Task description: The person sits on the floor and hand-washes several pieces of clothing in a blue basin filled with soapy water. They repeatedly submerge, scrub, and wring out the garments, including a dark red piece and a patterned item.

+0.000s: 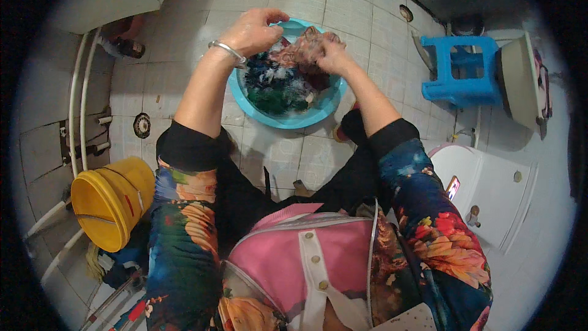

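A round light-blue plastic basin (285,122) stands on the tiled floor in front of me. Dark and green wet clothes (275,96) lie in it with white suds. My right hand (334,56) grips a bunched, brownish-pink patterned cloth (305,48) over the basin's right part; the cloth looks partly blurred. Above the left rim, my left hand (255,32) is raised with its fingers bent and apart, holding nothing that I can see. A silver bangle (228,52) circles that wrist.
A yellow bucket (98,207) is at the left near white pipes (79,101). On the right are a blue plastic stool (436,71), a grey-white basin (519,80) and a white sink (487,193) with a phone (452,188). Floor drains (142,125) dot the tiles.
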